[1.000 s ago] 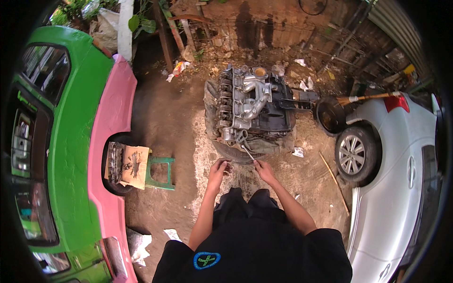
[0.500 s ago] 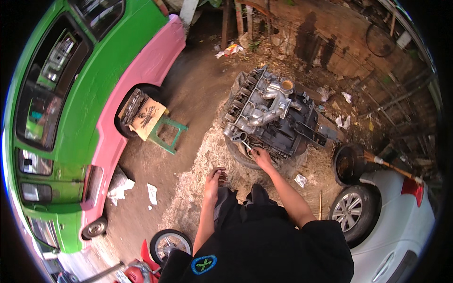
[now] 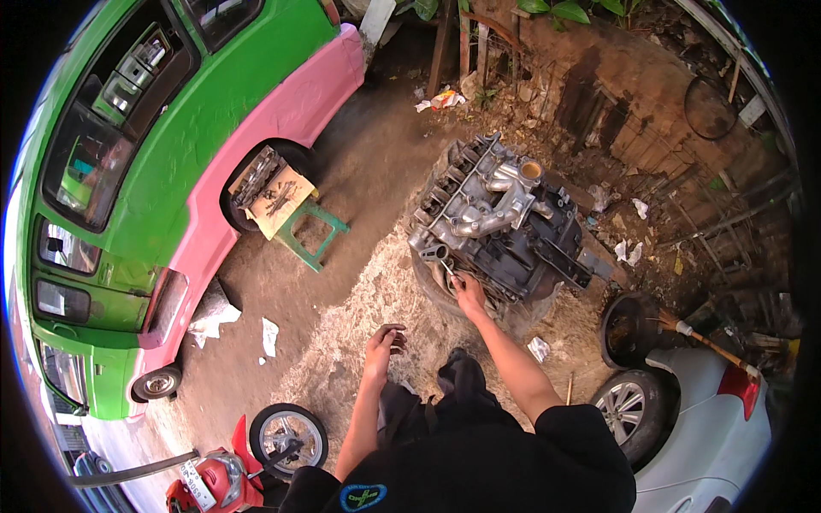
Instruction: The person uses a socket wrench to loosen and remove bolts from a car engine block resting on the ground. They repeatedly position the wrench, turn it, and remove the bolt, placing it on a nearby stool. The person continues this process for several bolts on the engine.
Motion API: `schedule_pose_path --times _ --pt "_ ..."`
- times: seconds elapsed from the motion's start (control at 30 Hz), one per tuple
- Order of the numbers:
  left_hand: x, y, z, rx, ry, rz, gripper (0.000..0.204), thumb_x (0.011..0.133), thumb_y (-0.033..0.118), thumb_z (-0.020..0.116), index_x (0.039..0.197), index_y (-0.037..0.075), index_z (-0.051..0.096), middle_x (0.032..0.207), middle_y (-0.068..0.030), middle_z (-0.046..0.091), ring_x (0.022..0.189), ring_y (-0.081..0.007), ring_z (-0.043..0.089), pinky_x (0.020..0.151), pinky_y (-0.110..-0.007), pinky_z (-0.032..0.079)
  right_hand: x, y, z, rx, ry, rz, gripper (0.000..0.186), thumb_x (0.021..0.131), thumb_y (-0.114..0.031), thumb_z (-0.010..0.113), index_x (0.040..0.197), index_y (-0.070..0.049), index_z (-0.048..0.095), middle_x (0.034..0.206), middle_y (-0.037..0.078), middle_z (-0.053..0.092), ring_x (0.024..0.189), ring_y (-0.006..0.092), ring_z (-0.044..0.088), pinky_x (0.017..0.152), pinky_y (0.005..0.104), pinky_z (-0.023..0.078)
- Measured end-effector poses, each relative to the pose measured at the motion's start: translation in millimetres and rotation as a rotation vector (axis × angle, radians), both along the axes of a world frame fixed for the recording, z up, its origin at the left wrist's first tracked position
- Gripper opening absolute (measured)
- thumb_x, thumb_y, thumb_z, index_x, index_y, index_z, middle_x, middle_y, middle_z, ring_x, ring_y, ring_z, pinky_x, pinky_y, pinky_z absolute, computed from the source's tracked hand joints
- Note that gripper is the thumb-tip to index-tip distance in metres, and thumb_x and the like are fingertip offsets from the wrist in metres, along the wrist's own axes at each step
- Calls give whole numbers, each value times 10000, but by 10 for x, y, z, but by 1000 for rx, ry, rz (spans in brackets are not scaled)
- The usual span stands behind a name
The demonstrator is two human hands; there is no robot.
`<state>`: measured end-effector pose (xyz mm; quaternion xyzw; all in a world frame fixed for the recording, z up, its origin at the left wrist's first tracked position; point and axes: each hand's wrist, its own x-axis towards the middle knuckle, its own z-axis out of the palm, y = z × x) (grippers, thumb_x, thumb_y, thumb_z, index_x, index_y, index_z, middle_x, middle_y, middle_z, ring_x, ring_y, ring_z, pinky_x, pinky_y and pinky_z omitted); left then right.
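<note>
A dismantled car engine, with silver metal parts on its left side and black covers on its right, rests on a worn tire. My right hand is closed around a slim silver wrench at the engine's near left corner. The wrench's far end meets the engine beside a round metal outlet; exactly what it touches is too small to tell. My left hand hangs over the ground, left of my knees, its fingers loosely bent and apart, with nothing visible in it.
Left stands a green and pink van; beside it a green stool and a board bear metal parts. A black bucket, a broom and a silver car are at right. Behind me stands a red motorcycle.
The whole view has shifted slightly. My left hand has lifted a little away from my leg and its fingers have loosened. My right hand keeps the wrench at the same corner.
</note>
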<state>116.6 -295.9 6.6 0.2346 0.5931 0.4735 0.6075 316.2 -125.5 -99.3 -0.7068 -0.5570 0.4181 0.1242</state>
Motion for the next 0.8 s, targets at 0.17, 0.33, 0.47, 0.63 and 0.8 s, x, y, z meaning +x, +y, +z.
schedule_pose_path --times 0.17,0.33,0.47,0.63,0.8 --pt "-89 -53 -62 24 -34 -40 233 996 171 463 1091 46 636 833 -43 632 745 -121 587 676 -275 469 -116 -70 -42 52 -114 -28 397 980 -491 458 1249 -242 609 749 66 625 696 230 593 624 418 464" --pt "-419 -269 -270 -4 -50 -167 227 992 171 472 1079 47 641 826 -35 633 754 -117 586 686 -267 460 -252 -137 -147 120 -175 -129 321 994 -422 474 1219 -235 605 796 97 644 700 284 607 622 434 474" --pt "-853 -484 -555 -65 -79 -266 235 986 162 460 1086 50 640 846 -27 630 776 -116 599 705 -275 475 -329 -158 -190 237 -235 -170 290 1015 -358 449 1196 -199 610 785 100 648 641 260 582 578 417 461" --pt "-1244 -358 -837 -2 -71 -360 235 985 147 461 1110 43 631 848 -24 624 814 -109 585 724 -274 460 -445 -215 -227 314 -313 -146 264 1027 -276 435 1166 -141 614 708 128 610 594 275 554 558 429 431" --pt "-1262 316 -810 302 63 -387 219 971 147 491 1099 29 623 907 -50 633 872 -142 582 777 -298 446 -586 -196 -473 489 -301 -296 224 985 -204 507 1168 -126 610 802 158 651 694 330 602 613 458 458"
